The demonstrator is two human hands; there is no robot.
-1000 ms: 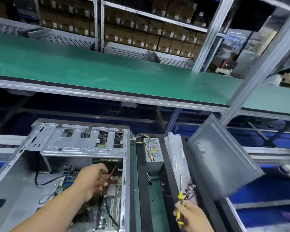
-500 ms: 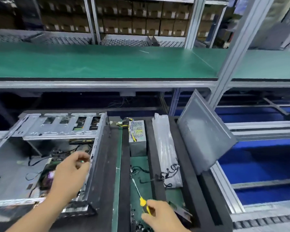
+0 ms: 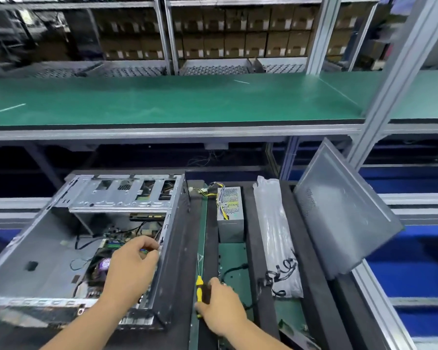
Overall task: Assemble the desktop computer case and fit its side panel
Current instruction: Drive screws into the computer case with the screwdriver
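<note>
The open grey computer case (image 3: 36, 248) lies on its side at the left, with the motherboard (image 3: 104, 261) and cables visible inside. My left hand (image 3: 132, 269) hovers over the case's right wall, its fingers curled and pinching something small that I cannot make out. My right hand (image 3: 220, 306) grips a yellow-handled screwdriver (image 3: 199, 281), whose thin shaft points away from me along the green strip beside the case. The grey side panel (image 3: 344, 213) leans tilted at the right, apart from the case.
A power supply (image 3: 229, 213) with coloured wires sits in a black foam tray (image 3: 253, 248). Beside it lies a clear plastic bag (image 3: 276, 236) with black cables. A green-topped shelf (image 3: 187, 97) spans the view above. Stacked cartons fill racks behind.
The view has shifted downward and steadied. My left hand stays by the case's right wall. My right hand with the screwdriver has moved slightly forward beside the case.
</note>
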